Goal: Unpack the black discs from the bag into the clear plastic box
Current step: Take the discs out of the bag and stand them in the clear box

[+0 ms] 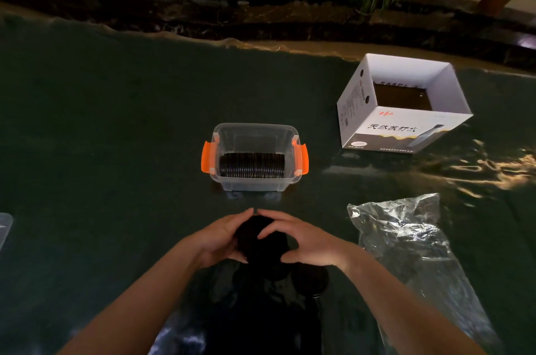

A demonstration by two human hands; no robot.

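A stack of black discs [255,234] is held between my left hand [220,238] and my right hand [301,241], low over the dark table near me. More loose black discs [309,280] lie on the table just under my right wrist. The clear plastic box [253,183] with orange latches stands beyond my hands, a row of black discs [251,164] standing on edge inside it. A crumpled clear plastic bag [406,238] lies flat to the right of my hands.
An open white cardboard box [406,128] with printed characters stands at the back right. A corner of a clear lid or tray [4,227] shows at the left edge. Potted plants line a dark ledge beyond the table's far edge.
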